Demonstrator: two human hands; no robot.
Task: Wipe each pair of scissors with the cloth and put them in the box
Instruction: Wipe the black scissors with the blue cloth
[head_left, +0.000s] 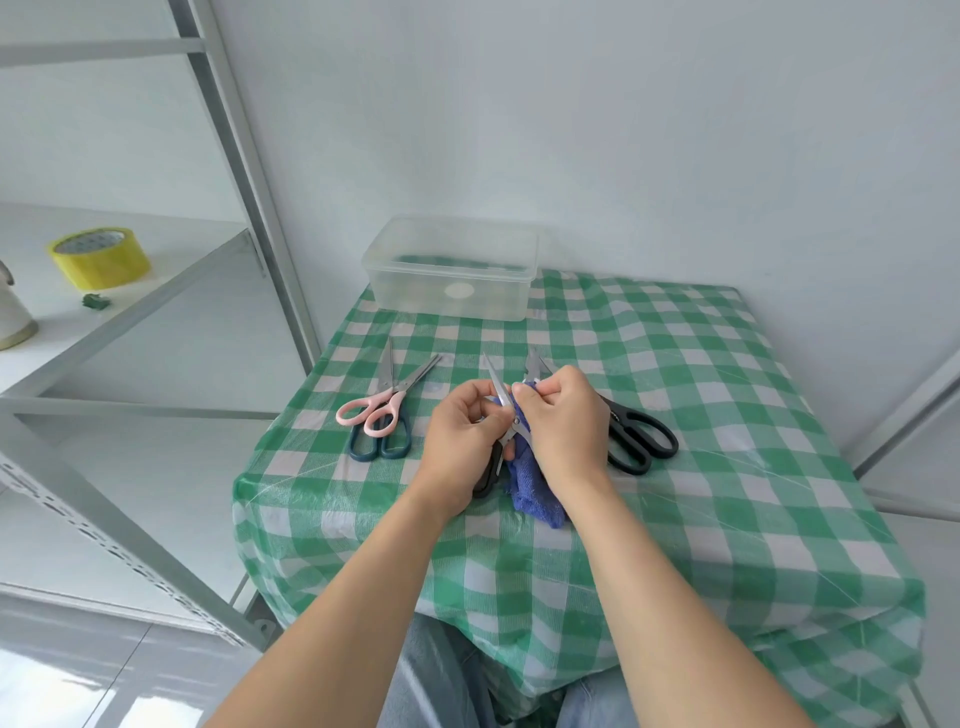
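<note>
Head view shows me both bare forearms reaching forward over the near edge of the desk (701, 415), which wears a green-and-white checked cover. The two hands meet just above its middle.

My left hand (460, 426) is turned palm inward, and its fingers are curled round the small black-handled steel scissors (500, 388). The black handle sticks out below the palm, and a bare blade points up and away from me.

My right hand (563, 421) sits knuckles up, just beside the left. Its thumb and fingers pinch the blue terry cloth (535, 488) against that blade near the pivot. The rest of the cloth hangs under the wrist and rests on the desk.

To the left lie the pink-handled scissors (382, 405), blades open, resting across the dark teal-handled scissors (384, 447). To the right, partly hidden behind my right hand, lie the large black-handled scissors (639, 436), tips pointing away from me.

At the far edge of the desk, against the wall, stands the clear rectangular plastic box (415, 291) with no lid on it.

On the white metal shelf (156, 291) further left stands a roll of yellow tape (98, 257).
</note>
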